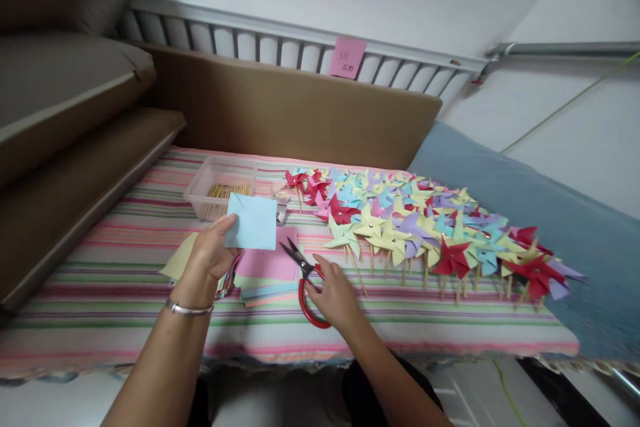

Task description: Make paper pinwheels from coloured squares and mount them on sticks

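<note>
My left hand [210, 257] holds up a light blue paper square [253, 221] pinched at its left edge, above a stack of coloured paper sheets [267, 277] with a pink one on top. My right hand [335, 293] rests on the striped cloth [125, 260] and grips the red handles of a pair of scissors [306, 280], whose dark blades are slightly apart and point up-left toward the paper. A silver bangle sits on my left wrist.
Many finished paper pinwheels [415, 227] on wooden sticks lie across the cloth to the right. A clear plastic box of wooden sticks [220, 190] stands behind the paper. Cardboard backs the table, brown cushions lie left, a blue cloth [550, 213] right, and a pink note [347, 57] hangs on the railing.
</note>
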A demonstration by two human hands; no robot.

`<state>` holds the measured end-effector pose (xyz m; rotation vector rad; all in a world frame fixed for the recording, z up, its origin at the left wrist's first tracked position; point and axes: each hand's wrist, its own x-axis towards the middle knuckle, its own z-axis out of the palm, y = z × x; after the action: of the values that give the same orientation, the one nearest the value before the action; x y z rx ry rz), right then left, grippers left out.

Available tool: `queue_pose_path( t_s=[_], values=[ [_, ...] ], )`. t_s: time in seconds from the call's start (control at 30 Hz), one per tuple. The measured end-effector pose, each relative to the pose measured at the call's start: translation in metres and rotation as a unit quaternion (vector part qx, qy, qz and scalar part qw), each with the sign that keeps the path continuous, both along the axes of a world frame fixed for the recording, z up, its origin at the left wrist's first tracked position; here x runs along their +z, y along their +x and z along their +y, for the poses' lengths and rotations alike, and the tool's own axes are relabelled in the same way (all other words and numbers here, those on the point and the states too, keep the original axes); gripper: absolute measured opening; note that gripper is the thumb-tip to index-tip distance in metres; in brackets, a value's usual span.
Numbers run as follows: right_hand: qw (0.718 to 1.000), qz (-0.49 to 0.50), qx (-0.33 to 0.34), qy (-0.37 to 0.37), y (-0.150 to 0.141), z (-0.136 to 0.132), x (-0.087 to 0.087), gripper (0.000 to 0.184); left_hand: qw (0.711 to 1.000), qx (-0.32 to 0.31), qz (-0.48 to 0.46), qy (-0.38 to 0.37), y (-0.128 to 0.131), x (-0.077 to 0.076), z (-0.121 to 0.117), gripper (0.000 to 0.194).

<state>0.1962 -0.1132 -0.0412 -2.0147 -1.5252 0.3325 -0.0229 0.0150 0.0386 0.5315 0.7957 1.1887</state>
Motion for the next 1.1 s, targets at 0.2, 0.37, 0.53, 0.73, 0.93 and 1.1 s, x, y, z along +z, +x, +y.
queue_pose_path(
  t_s=[0.2,0.37,0.53,0.73,0.93,1.1],
  values=[
    [0.819,0.574,-0.016,0.009,0.008,-0.009,0.037,0.051,1.000,0.005,-0.003,-0.018,-0.013,-0.008,0.015,0.019],
    [0.765,0.633,0.108,0.051,-0.009,0.017,0.061,0.057,1.000,-0.027,0.004,0.002,-0.005,-0.006,0.013,0.024],
    [0.834,0.536,0.060,0.114,-0.028,0.047,0.042,0.051,0.993,-0.115,0.022,0.020,0.015,-0.013,0.006,0.029],
    [0.812,0.562,0.021,0.158,-0.027,0.061,0.028,0.038,0.983,-0.172,0.066,0.002,0.040,-0.027,0.000,0.024],
    [0.838,0.522,-0.020,0.160,-0.015,0.065,0.033,0.039,0.975,-0.203,0.088,-0.037,0.057,-0.036,-0.006,0.029],
    [0.876,0.460,-0.024,0.144,-0.014,0.062,0.034,0.041,0.984,-0.115,0.129,-0.049,0.067,-0.037,-0.007,0.038]
  ],
)
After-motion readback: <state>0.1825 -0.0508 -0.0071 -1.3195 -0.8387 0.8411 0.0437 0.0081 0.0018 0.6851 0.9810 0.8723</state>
